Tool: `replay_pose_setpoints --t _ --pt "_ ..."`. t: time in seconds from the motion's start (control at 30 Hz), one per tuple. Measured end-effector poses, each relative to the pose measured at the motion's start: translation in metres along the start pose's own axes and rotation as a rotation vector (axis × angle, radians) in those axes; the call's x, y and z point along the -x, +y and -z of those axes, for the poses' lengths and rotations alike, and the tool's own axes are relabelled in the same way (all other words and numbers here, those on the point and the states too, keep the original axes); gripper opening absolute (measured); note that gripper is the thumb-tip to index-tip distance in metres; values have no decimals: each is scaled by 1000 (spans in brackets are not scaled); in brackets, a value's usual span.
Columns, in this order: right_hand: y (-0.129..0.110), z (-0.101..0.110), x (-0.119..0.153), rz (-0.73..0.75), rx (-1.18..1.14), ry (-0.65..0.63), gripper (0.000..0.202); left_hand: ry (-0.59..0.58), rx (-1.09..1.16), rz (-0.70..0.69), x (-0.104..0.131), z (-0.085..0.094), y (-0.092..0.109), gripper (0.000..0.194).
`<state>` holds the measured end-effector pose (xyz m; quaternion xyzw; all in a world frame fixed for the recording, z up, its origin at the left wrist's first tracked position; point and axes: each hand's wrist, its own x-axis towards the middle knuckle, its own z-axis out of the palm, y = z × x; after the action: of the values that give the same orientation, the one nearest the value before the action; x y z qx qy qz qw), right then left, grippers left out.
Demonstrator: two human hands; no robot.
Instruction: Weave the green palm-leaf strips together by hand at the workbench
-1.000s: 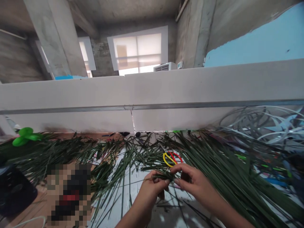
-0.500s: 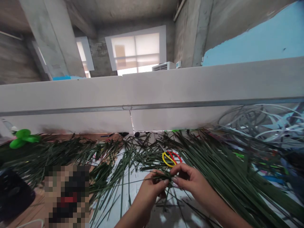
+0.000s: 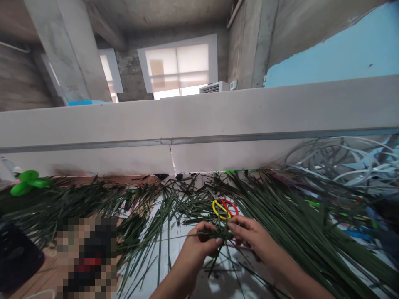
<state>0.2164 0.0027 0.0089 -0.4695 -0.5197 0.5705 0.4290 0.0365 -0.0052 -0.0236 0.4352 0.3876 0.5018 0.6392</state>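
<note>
Between my two hands is a small bunch of dark green leaf strips [image 3: 222, 233], woven or tangled together, with loose ends sticking out. My left hand [image 3: 202, 241] is closed on it, thumb on the near side. The fingers of my right hand [image 3: 247, 233] are bent around the bunch's right side and pinch strips there. A thin pink stick-like thing [image 3: 241, 246] shows beneath my right hand; whether the hand holds it I cannot tell. Just beyond my hands lie scissors [image 3: 225, 208] with one yellow and one red handle, blades pointing away.
Long green leaf strips [image 3: 299, 224] lie in a thick pile at the right, and cut pieces [image 3: 77, 199] cover the left. Coiled pale tubing [image 3: 339, 162] stands at the back right. A white partition [image 3: 218, 155] closes off the table's far side. A green propeller-shaped object [image 3: 30, 182] is at far left.
My right hand has shifted slightly right and its fingers have moved on the bunch. The bunch looks more spread, and the pink thing shows more. My left hand stays about where it was.
</note>
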Motion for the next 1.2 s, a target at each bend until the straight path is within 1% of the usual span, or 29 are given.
replay_pose_setpoints --t 0.07,0.17,0.27,0.43,0.57,0.67,0.8,0.93,1.07,1.13,1.2 --pt "2 -1 0 14 -12 -27 37 -27 -18 -4 2 -1 2 45" --pt "4 -2 0 35 -26 -7 36 -49 -50 5 3 -2 4 42" --pt "5 -2 1 59 -1 1 34 -35 -69 21 2 -1 4 43" --pt "6 -6 0 131 -18 -58 29 13 -104 32 -1 0 4 46" --pt "7 -9 0 147 34 -54 25 20 -129 33 0 -1 5 40" --pt "3 -11 3 155 68 -66 22 25 -127 22 0 -1 3 39" --pt "-2 -14 5 154 109 -14 18 10 -88 6 -2 0 -2 42" --pt "1 -13 2 112 3 36 19 -12 -48 3 -3 0 -1 49" --pt "8 -10 -3 12 -160 105 23 35 -16 5 0 -2 3 69" --pt "12 -8 -5 -22 -204 128 26 70 -13 -2 1 -4 3 68" --pt "16 -7 -6 -28 -228 136 27 104 -25 -22 2 -4 3 59"
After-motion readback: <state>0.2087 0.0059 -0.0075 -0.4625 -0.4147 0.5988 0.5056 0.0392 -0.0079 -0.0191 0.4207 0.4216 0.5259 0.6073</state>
